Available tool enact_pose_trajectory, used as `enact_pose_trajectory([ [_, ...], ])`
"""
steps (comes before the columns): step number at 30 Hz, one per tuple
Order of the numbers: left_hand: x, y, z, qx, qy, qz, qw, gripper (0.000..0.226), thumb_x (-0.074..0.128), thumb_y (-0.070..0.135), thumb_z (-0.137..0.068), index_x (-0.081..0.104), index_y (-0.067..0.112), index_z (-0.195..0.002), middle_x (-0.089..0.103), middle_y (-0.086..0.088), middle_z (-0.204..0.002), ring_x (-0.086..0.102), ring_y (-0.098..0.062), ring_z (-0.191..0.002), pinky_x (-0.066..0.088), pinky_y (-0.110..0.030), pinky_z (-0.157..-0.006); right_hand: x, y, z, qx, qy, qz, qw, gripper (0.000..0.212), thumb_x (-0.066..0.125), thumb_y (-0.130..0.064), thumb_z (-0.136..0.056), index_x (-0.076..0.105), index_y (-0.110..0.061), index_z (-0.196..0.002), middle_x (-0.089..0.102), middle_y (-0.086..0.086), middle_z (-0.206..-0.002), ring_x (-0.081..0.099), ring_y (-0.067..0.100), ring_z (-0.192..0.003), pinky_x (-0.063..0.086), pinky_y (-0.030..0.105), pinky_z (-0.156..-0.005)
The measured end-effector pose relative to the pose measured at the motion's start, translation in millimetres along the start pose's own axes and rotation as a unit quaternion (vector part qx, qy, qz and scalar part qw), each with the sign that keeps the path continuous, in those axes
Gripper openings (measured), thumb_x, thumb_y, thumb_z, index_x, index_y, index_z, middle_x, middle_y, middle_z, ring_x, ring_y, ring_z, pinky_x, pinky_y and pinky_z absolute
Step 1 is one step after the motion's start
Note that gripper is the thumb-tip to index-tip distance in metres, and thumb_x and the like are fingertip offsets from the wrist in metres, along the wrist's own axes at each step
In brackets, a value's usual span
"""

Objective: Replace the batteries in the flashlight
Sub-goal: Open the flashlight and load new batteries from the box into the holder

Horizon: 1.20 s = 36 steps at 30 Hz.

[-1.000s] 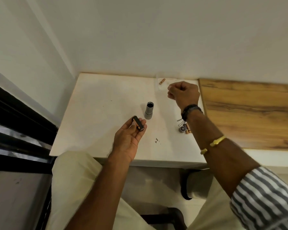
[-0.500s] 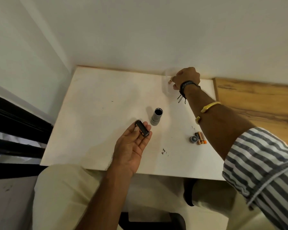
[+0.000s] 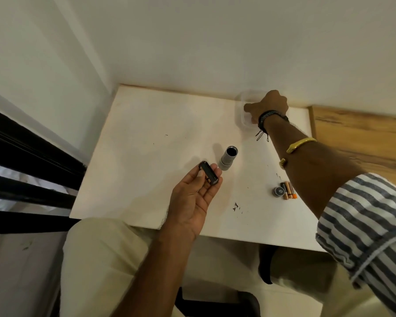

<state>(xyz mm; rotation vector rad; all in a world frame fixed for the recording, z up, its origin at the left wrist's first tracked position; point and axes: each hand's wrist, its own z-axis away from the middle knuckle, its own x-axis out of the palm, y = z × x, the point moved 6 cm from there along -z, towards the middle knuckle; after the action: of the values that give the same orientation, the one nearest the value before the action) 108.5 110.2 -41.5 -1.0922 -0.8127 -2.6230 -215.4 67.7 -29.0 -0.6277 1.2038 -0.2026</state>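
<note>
Black battery holder (image 3: pixel 208 176) pinched in left hand (image 3: pixel 190 202); right hand (image 3: pixel 269 104) inside clear container (image 3: pixel 239 109), fingers hidden, state unknown. Next: refill holder.

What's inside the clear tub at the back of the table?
Only the right hand reaching into the clear tub shows. It covers the contents, so whatever lies inside is hidden, as is its grip.

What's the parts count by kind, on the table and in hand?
Flashlight body: 1
Battery holder: 1, held in the left hand
End cap: 1
Loose batteries: 3
Clear container: 1
Total: 7
</note>
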Motion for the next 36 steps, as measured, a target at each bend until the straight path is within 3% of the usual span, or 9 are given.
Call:
enact_pose_trajectory([
  [4,4,2,3,0.003,-0.013,0.0,1.0,0.033,0.048,0.003,-0.103,0.054,0.003,-0.135,0.07,-0.023,-0.121,0.065,-0.032,-0.12,0.057,-0.04,-0.096,-23,3,22,0.003,0.02,-0.084,0.996,0.045,0.078,-0.037,-0.066,0.07,-0.007,-0.098,0.075,0.011,-0.099,0.074,0.026,-0.09,0.06,0.032,-0.073],
  [7,8,2,9,0.003,-0.026,-0.015,1.0,0.034,0.047,0.002,-0.103,0.053,0.007,-0.137,0.069,-0.024,-0.121,0.066,-0.033,-0.118,0.057,-0.04,-0.096,-46,7,61,-0.009,0.025,-0.24,0.97,0.023,0.075,-0.02,-0.069,0.069,-0.014,-0.091,0.077,0.007,-0.081,0.078,0.02,-0.07,0.065,0.039,-0.077],
  [10,13,-1,16,-0.003,-0.039,-0.024,0.999,0.035,0.051,0.001,-0.101,0.052,0.003,-0.136,0.068,-0.026,-0.122,0.067,-0.034,-0.116,0.058,-0.04,-0.094,-55,23,116,0.003,-0.021,-0.395,0.918,0.029,0.074,0.0,-0.073,0.068,-0.014,-0.098,0.077,0.012,-0.084,0.078,0.023,-0.067,0.066,0.039,-0.072],
  [14,17,-6,30,-0.006,-0.071,-0.064,0.995,0.037,0.057,0.001,-0.098,0.055,0.006,-0.135,0.066,-0.024,-0.127,0.066,-0.034,-0.119,0.055,-0.041,-0.099,-53,55,190,0.001,-0.084,-0.454,0.887,0.039,0.07,0.009,-0.082,0.068,-0.015,-0.113,0.076,0.015,-0.084,0.077,0.027,-0.077,0.064,0.036,-0.076],
  [18,25,-15,44,-0.009,-0.116,-0.105,0.988,0.038,0.052,-0.002,-0.099,0.055,0.007,-0.136,0.064,-0.023,-0.132,0.063,-0.035,-0.122,0.052,-0.043,-0.103,-56,76,242,-0.031,-0.114,-0.459,0.881,0.039,0.064,0.007,-0.091,0.07,-0.014,-0.123,0.074,0.014,-0.084,0.074,0.026,-0.079,0.064,0.035,-0.077],
  [22,32,-25,55,-0.008,-0.141,-0.148,0.979,0.039,0.052,0.001,-0.101,0.053,0.009,-0.139,0.063,-0.021,-0.133,0.062,-0.034,-0.123,0.05,-0.045,-0.105,-73,83,269,-0.083,-0.114,-0.437,0.888,0.033,0.059,0.002,-0.095,0.074,-0.014,-0.12,0.075,0.013,-0.087,0.075,0.023,-0.077,0.064,0.033,-0.072],
  [27,32,-33,64,-0.001,-0.148,-0.205,0.967,0.039,0.05,0.004,-0.103,0.052,0.01,-0.141,0.065,-0.018,-0.132,0.064,-0.032,-0.121,0.05,-0.045,-0.105,-87,98,293,-0.135,-0.101,-0.382,0.909,0.014,0.065,-0.004,-0.093,0.073,-0.01,-0.102,0.076,0.005,-0.081,0.074,0.022,-0.073,0.065,0.045,-0.073],
  [32,29,-38,65,0.004,-0.14,-0.25,0.958,0.037,0.053,0.005,-0.101,0.053,0.005,-0.138,0.066,-0.02,-0.129,0.066,-0.032,-0.118,0.054,-0.043,-0.101,-90,99,306,-0.186,-0.068,-0.321,0.926,0.016,0.062,-0.013,-0.098,0.077,-0.016,-0.104,0.077,0.003,-0.095,0.074,0.019,-0.079,0.064,0.049,-0.078],
  [36,25,-43,67,0.001,-0.143,-0.268,0.953,0.036,0.054,0.005,-0.101,0.055,0.004,-0.137,0.068,-0.017,-0.127,0.066,-0.031,-0.118,0.052,-0.044,-0.103,-92,94,308,-0.233,-0.024,-0.229,0.945,0.016,0.065,-0.02,-0.096,0.077,-0.028,-0.102,0.071,-0.009,-0.093,0.073,0.016,-0.081,0.053,0.062,-0.093],
])
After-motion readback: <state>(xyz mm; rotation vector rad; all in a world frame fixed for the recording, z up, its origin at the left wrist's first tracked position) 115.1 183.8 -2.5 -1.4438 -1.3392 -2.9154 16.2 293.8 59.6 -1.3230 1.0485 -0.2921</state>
